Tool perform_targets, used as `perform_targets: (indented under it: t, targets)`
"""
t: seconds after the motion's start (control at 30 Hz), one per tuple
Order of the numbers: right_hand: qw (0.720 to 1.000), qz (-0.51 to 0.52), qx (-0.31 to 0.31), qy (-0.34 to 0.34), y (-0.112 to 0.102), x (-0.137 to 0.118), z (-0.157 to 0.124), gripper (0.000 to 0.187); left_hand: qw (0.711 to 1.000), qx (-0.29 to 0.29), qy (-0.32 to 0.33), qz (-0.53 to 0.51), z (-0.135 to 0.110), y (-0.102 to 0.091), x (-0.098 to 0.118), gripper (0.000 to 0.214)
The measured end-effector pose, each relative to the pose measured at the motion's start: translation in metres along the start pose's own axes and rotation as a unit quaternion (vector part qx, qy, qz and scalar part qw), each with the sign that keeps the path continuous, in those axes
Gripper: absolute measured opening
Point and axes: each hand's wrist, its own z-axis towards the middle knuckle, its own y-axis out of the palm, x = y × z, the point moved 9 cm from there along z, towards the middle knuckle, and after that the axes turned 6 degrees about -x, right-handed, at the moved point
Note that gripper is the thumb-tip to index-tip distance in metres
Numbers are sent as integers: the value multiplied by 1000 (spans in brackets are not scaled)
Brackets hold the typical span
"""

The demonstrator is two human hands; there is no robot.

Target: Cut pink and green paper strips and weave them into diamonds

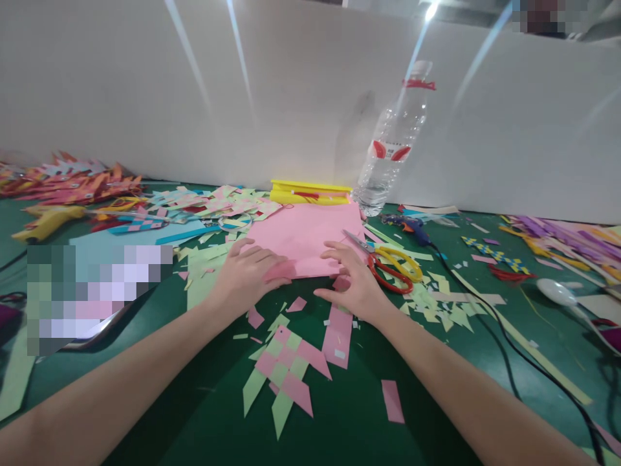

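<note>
A pink sheet of paper (310, 236) lies flat on the green table (204, 414). My left hand (247, 275) rests palm down on the sheet's near left edge, fingers stretched out. My right hand (354, 281) presses its spread fingertips on the near right edge of the same sheet. A woven pink and green paper piece (286, 372) lies just in front of my hands. Scissors with yellow and red handles (391, 262) lie right of my right hand.
A clear plastic water bottle (392, 145) stands behind the sheet against a white wall. Yellow folded paper (310, 192) lies beside it. Paper scraps (223, 207) litter the table. A yellow glue gun (46, 223) sits far left, a blue glue gun (412, 225) with a black cable to the right.
</note>
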Motion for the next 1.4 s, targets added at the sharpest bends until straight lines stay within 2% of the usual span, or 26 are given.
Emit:
perform_targets:
  t: [0.1, 0.2, 0.43, 0.57, 0.77, 0.87, 1.07, 1.23, 1.4]
  targets:
    - [1000, -15, 6, -6, -3, 0, 0, 26, 1000, 0, -5, -2, 0, 0, -2, 29]
    - [1000, 1, 13, 18, -5, 4, 1, 10, 1000, 4, -7, -15, -1, 0, -2, 30]
    - [999, 22, 3, 23, 1, 9, 0, 20, 998, 39, -2, -49, -1, -3, -2, 38]
    - [1000, -17, 18, 3, -2, 7, 0, 14, 998, 25, -11, -53, -1, 0, -4, 37]
    - [998, -20, 58, -30, -11, 3, -2, 33, 998, 2, -31, -62, -1, 4, -6, 33]
    - [997, -7, 64, -43, -12, 1, -2, 28, 998, -4, -33, -62, -1, 6, -8, 27]
    - [997, 12, 63, -33, -11, 2, 0, 6, 998, 27, -24, -52, -3, 7, -9, 30]
    - [998, 20, 56, -22, -12, 1, 0, 10, 998, 27, -27, -48, -3, 5, -9, 42]
    - [996, 45, 66, 31, -14, 11, 0, 6, 998, 10, -41, -56, -2, 7, -10, 42]
